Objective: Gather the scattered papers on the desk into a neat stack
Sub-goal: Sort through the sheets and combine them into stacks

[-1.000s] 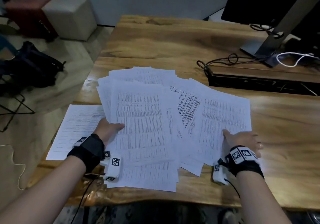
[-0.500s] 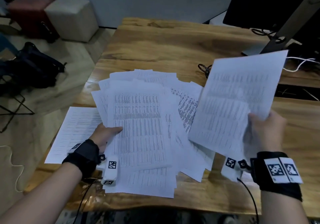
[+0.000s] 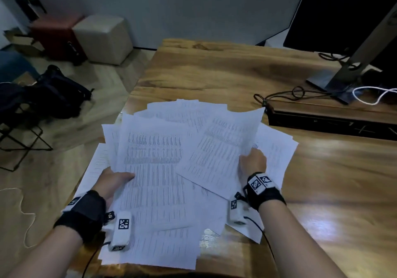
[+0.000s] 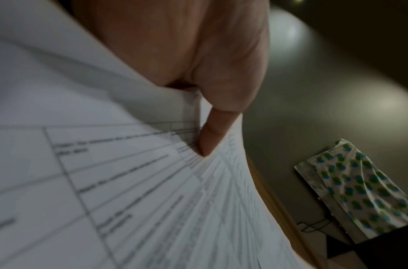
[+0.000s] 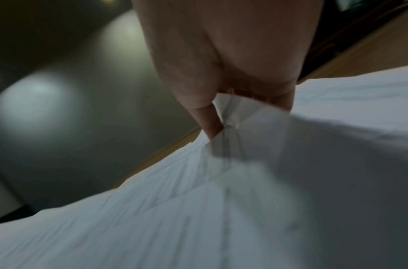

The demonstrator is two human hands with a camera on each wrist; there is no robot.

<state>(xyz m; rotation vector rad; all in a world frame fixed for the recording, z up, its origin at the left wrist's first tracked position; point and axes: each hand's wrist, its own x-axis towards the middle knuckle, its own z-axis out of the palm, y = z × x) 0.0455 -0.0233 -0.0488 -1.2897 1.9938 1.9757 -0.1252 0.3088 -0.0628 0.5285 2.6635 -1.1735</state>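
Several printed white papers lie fanned across the near side of the wooden desk. My left hand grips the left edge of a bundle of them, thumb on top; the left wrist view shows the thumb pressed on the sheets. My right hand pinches a sheet by its right edge and holds it tilted over the fan; the right wrist view shows thumb and fingers clamped on paper. More sheets lie flat under and right of that hand. One sheet sits apart at the left.
A monitor on a metal stand and tangled cables occupy the back right, with a dark raised shelf in front of them. Left of the desk are a bag on a chair and two cube stools.
My right hand picked a sheet off the right of the fan, raised it high, and has now brought it down and leftward over the pile. The left hand kept its grip.
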